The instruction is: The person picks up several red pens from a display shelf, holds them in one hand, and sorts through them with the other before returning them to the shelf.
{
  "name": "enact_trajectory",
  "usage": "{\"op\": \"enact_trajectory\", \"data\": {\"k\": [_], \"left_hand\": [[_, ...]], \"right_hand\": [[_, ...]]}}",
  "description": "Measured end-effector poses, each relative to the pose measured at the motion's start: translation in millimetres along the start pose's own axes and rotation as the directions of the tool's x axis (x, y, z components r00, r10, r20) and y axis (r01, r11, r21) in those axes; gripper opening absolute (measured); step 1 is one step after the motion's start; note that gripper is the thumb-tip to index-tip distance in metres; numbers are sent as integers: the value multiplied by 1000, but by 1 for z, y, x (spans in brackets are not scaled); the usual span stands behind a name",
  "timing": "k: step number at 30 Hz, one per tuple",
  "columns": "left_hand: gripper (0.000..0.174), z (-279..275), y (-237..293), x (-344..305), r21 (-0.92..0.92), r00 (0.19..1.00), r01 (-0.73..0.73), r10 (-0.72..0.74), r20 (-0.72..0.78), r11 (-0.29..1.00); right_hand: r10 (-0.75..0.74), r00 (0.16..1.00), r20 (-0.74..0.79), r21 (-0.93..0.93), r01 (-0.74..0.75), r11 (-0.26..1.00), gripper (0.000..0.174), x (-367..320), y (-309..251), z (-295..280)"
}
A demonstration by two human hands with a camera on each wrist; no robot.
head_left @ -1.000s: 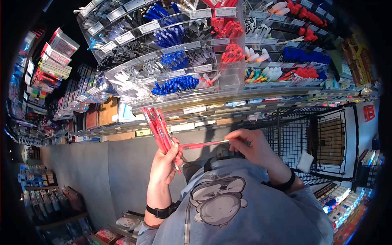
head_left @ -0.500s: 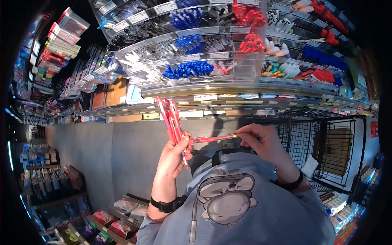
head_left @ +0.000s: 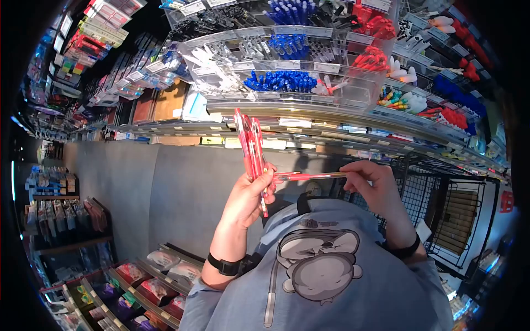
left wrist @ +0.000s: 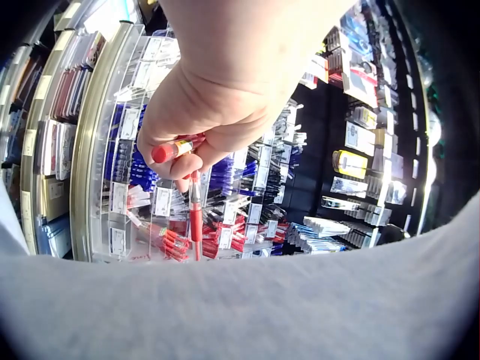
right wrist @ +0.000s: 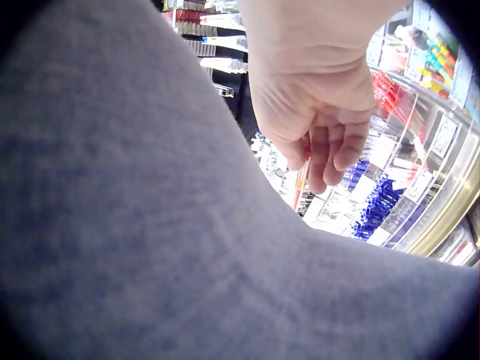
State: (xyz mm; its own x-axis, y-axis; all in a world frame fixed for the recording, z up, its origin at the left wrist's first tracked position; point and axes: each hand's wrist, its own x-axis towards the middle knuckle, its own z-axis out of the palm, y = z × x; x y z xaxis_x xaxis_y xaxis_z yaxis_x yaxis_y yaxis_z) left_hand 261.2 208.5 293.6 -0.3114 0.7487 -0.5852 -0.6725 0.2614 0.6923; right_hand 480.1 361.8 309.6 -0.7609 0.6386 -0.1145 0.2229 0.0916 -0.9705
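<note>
Gripping a bundle of red pens [head_left: 252, 148] in the left hand [head_left: 245, 196], with fingers and thumb curled round slim, glossy, partly see-through plastic barrels. Tilted a little from upright, fanned at the far end, too overlapped to count surely. Pinching one thin red pen [head_left: 320, 176] by its end between thumb and fingertips of the right hand [head_left: 376, 186]; stretched nearly level from there to the left hand, crosswise to the bundle. All held in mid-air over the floor, well apart from the shelving.

On the two wrists, one smooth black wristband each, left [head_left: 225, 266] and right [head_left: 406, 249]. Below, a soft grey-blue T-shirt [head_left: 243, 298] with one large grey cartoon animal print [head_left: 323, 271].

Ahead, a tiered display rack [head_left: 353, 99] of clear, curved plastic, divided into compartments and fronted with white price labels [head_left: 287, 65]. Inside, in dense clusters too many to count: blue pens [head_left: 282, 81], white pens [head_left: 212, 70], red-capped pens [head_left: 371, 58]. To the right, one black wire-mesh cart [head_left: 417, 185]. Underfoot, a smooth matt grey floor [head_left: 185, 182], crossed by a faint seam; at lower left, shiny packets [head_left: 185, 271] on slanted shelving.
</note>
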Motion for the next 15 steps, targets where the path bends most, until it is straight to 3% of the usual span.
{"op": "enact_trajectory", "data": {"k": [8, 15], "left_hand": [[18, -19, -3, -4, -61, 1000, -20, 18, -19, 998], [17, -34, -7, -5, -129, 999, -42, 41, -12, 991]], "right_hand": [[-108, 994, 25, -52, 109, 993, 14, 11, -4, 14], [-76, 995, 60, -68, 80, 995, 15, 18, -7, 26]]}}
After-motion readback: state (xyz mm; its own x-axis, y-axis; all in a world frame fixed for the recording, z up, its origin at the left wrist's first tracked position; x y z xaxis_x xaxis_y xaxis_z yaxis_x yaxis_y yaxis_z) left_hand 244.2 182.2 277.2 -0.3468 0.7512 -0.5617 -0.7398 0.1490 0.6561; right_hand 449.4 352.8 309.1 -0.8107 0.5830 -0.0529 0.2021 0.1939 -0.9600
